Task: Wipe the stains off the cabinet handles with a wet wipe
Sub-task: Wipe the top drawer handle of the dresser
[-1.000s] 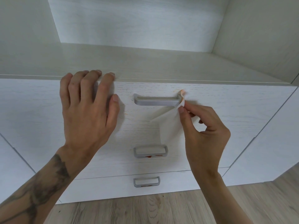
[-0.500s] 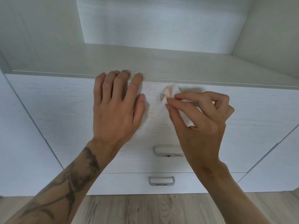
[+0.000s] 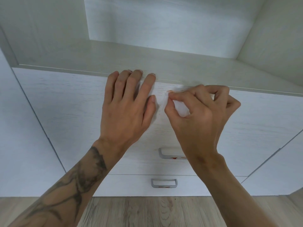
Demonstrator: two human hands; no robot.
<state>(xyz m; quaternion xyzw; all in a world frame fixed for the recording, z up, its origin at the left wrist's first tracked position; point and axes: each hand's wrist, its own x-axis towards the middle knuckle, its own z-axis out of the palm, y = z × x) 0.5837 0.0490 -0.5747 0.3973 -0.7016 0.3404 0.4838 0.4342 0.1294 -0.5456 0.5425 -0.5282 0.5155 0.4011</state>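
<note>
Right hand (image 3: 200,118) pinches the wet wipe (image 3: 181,109) in its grip against the top drawer front (image 3: 65,104), its handle hidden beneath; left hand (image 3: 127,110) lies flat beside, grip released; the wipe looks soft, limp, light: best bunched between thumb and fingertips; middle handle (image 3: 168,155) stained red

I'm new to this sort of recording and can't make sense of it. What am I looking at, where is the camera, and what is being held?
No machine here: these are a person's two bare hands. Every picture comes from one wide-angle camera worn on the head, looking down at a white cabinet front. The left hand lies flat against it, fingers straight. The right hand pinches a white wet wipe in its grip, near the front's top edge. Lower down, the middle handle and the bottom handle, both grey, show red stains. Wood floor lies below.
</note>
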